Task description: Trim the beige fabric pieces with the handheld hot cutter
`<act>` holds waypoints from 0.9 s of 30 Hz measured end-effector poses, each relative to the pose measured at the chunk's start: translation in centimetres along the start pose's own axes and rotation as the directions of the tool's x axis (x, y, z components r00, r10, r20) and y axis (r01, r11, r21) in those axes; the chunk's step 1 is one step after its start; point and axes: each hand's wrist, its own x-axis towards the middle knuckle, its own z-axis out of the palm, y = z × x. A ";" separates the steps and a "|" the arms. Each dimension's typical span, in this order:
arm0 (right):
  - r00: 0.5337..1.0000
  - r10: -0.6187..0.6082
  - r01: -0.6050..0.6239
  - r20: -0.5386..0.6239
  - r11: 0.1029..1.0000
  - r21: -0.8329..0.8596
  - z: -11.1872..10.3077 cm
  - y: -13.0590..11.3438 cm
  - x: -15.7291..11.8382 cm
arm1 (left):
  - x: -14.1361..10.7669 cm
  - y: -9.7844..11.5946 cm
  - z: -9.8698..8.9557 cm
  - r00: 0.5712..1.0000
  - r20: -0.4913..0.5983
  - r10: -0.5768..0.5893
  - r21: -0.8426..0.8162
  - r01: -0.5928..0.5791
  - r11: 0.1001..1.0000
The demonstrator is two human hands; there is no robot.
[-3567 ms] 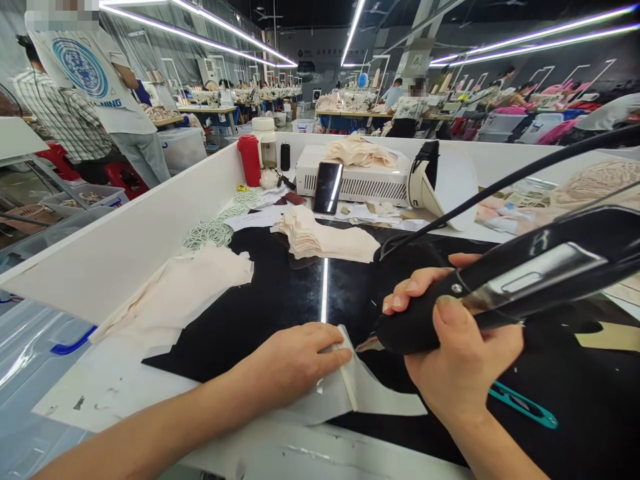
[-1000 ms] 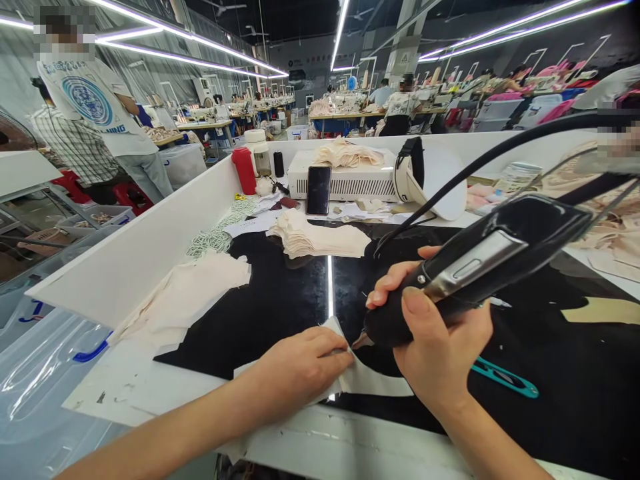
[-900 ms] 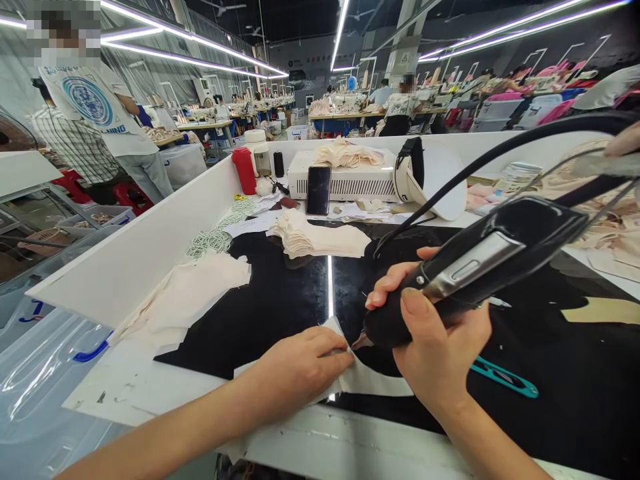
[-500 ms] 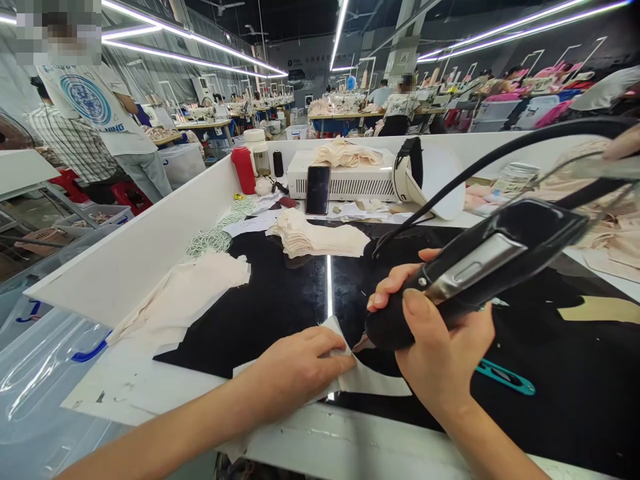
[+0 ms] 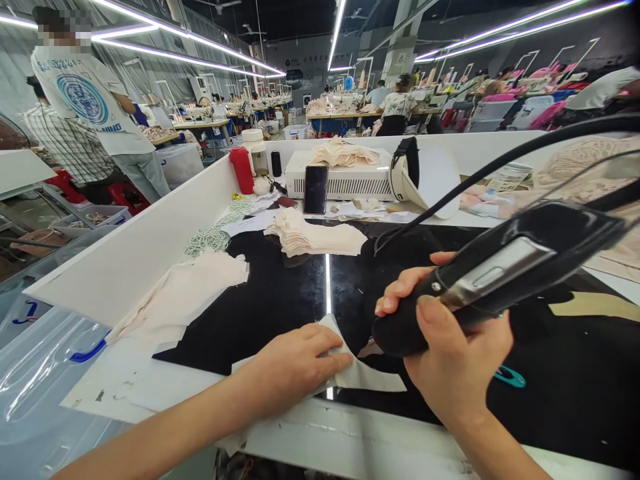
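My left hand [image 5: 305, 357] lies palm down on a pale fabric piece [image 5: 373, 377] near the table's front edge, its fingers spread a little over the cloth. My right hand [image 5: 450, 340] is wrapped round a black handheld tool [image 5: 500, 273] with a silver plate, held tilted above the black tabletop [image 5: 280, 300]. The tool's rounded end is just right of the fabric, and a cable runs from its far side. Under the tool, a small pinkish scrap shows. A teal snipper [image 5: 511, 377] lies partly hidden behind my right wrist.
Fabric stacks lie at the left [image 5: 200, 287] and farther back [image 5: 317, 237]. Behind them stand a phone [image 5: 316, 190], a white vented box [image 5: 345, 183], a red cup [image 5: 242, 170] and a white visor [image 5: 435, 180]. Green cord [image 5: 213, 241] lies at the left. People work beyond.
My right hand and the tool have moved right, away from the fabric, and cover more of the teal snipper. My left hand has flattened slightly on the cloth.
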 end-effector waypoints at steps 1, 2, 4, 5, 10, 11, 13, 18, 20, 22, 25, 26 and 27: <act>1.000 -0.011 0.011 -0.017 1.000 0.001 0.0 -0.3 0.1 | 0.0 -0.1 0.0 1.000 -0.020 0.020 0.013 -0.020 1.000; 0.999 -0.023 0.023 -0.038 1.000 0.003 -0.1 -0.6 0.2 | 0.0 -0.2 0.0 0.998 -0.043 0.040 0.024 -0.039 0.999; 0.996 -0.045 0.045 -0.071 0.999 0.002 -0.3 -1.0 0.2 | 0.2 -0.2 0.1 0.994 -0.084 0.066 0.030 -0.064 0.997; 0.996 -0.049 0.049 -0.077 0.999 -0.006 -0.6 -1.2 0.2 | 0.3 -0.1 0.2 0.992 -0.097 0.076 0.022 -0.074 0.997; 0.998 -0.032 0.030 -0.048 0.998 -0.053 -2.1 -1.2 -0.4 | 1.1 1.0 0.9 0.994 -0.059 0.088 -0.005 -0.089 0.996; 0.999 -0.036 0.034 -0.041 0.998 -0.058 -2.3 -1.1 -0.5 | 1.3 1.1 1.1 0.996 -0.040 0.077 0.006 -0.077 0.997; 0.998 -0.052 0.050 -0.029 0.997 -0.066 -2.5 -1.0 -0.6 | 1.4 1.3 1.3 0.997 -0.022 0.071 0.034 -0.070 0.997; 0.998 -0.064 0.063 -0.006 0.996 -0.067 -2.6 -1.0 -0.7 | 1.2 1.3 1.1 0.996 -0.032 0.081 0.069 -0.079 0.995; 0.998 -0.055 0.054 -0.013 0.996 -0.065 -2.6 -1.0 -0.7 | 1.0 1.4 1.0 0.998 -0.022 0.067 0.068 -0.065 0.996; 0.999 -0.037 0.035 -0.029 0.998 -0.058 -2.3 -1.0 -0.8 | 0.8 1.5 1.0 0.999 -0.003 0.052 0.059 -0.052 0.997; 0.998 -0.017 0.015 -0.060 0.999 -0.033 -1.6 -1.0 -0.7 | 0.6 1.7 1.1 0.999 0.009 0.031 0.036 -0.031 0.999; 0.998 -0.016 0.014 -0.064 1.000 -0.026 -1.3 -1.0 -0.7 | 0.6 1.7 1.0 1.000 0.007 0.028 0.027 -0.028 0.999; 0.998 -0.014 0.012 -0.063 1.000 -0.023 -1.1 -1.0 -0.6 | 0.6 1.8 1.0 1.000 0.006 0.027 0.017 -0.027 0.999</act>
